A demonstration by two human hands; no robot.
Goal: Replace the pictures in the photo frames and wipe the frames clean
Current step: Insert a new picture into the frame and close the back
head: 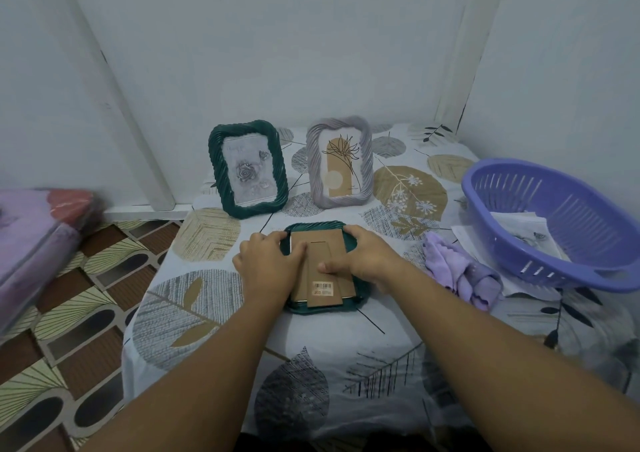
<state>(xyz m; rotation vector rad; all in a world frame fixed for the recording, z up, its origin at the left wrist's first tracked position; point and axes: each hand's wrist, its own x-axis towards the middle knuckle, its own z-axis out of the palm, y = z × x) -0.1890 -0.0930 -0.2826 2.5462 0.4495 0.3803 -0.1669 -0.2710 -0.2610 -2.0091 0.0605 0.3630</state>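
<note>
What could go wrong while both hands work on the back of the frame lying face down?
The face-down green frame rests glass-side on the tablecloth; hard pressing by the left hand and right hand might strain the glass. A wide movement could also topple the standing green frame or lilac frame.

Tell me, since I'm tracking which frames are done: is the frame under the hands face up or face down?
Face down: the green frame shows its brown backing board.
</note>
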